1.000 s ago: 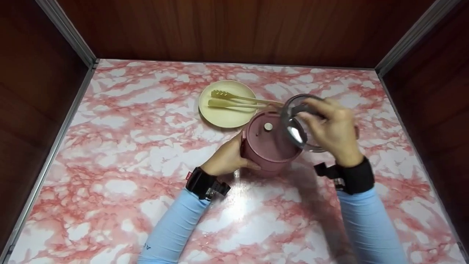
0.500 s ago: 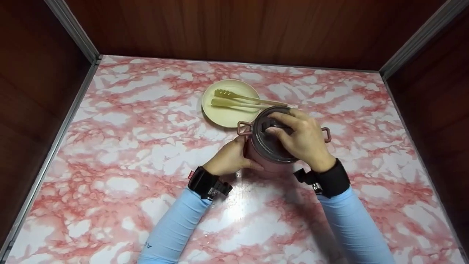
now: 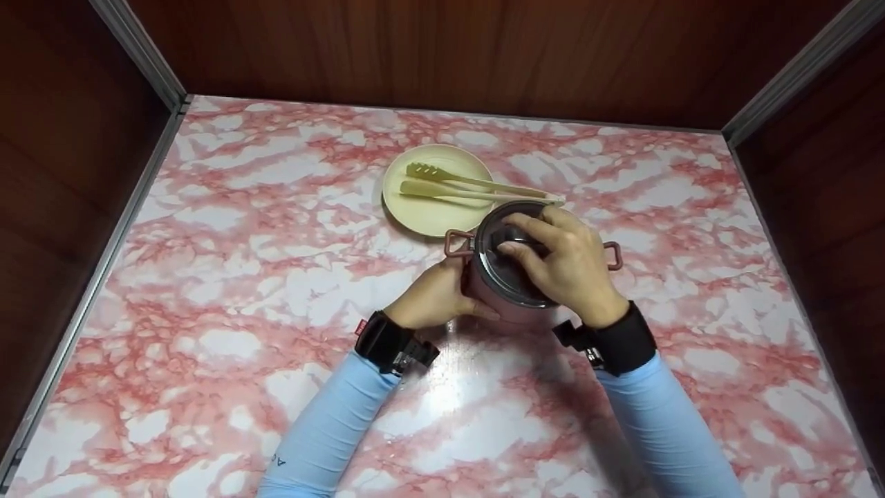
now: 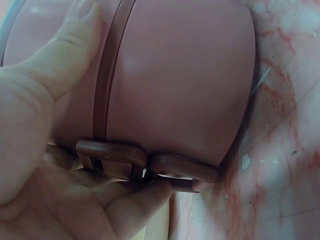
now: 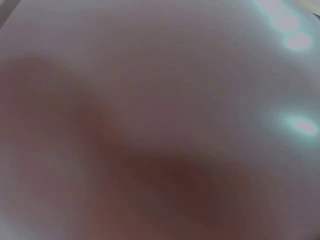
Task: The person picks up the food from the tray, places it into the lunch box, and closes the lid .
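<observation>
A pink pot (image 3: pixel 522 315) with a dark see-through lid (image 3: pixel 503 278) stands right of the table's middle. My left hand (image 3: pixel 432 296) grips the pot's left side. In the left wrist view its thumb lies along the pink wall, and its fingers curl under two brown loop handles (image 4: pixel 112 156); a brown band (image 4: pixel 103 95) rings the wall there. From above, my right hand (image 3: pixel 575 270) holds the lid's dark knob (image 3: pixel 515 237) between thumb and fingers. The lid sits on the pot's rim. The right wrist view is a blurred pinkish surface (image 5: pixel 175 90) with bright reflections.
Behind the pot, to the left, lies a pale yellow plate (image 3: pixel 415 218). Yellow-green tongs (image 3: pixel 477 190) rest across it, their joined end reaching past the rim close to the lid. Dark wooden panels (image 3: pixel 442 55) wall in the marbled red-and-white table (image 3: pixel 242 242).
The right hand has brought the lid from the right, where it was held tilted, down and left onto the pot. The left hand keeps its grip on the pot.
</observation>
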{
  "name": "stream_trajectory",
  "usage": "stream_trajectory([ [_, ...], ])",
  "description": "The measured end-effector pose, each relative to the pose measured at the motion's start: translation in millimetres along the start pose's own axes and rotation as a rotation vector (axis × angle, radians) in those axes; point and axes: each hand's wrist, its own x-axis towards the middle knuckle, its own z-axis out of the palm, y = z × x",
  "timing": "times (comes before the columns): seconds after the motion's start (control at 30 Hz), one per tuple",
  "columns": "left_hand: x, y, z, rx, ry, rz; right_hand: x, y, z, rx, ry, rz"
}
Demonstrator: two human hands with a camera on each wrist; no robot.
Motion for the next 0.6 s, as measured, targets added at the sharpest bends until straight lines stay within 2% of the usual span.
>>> stream_trajectory([
  [0.3, -0.5, 0.2, -1.0, -0.005, -0.002, 0.003, -1.6, 2.7, 3.5, -0.004, 0.034, -0.016],
  [0.6, -0.5, 0.5, 1.1, -0.018, 0.004, -0.044, -1.9, -0.3, 5.9, -0.055, 0.058, 0.022],
])
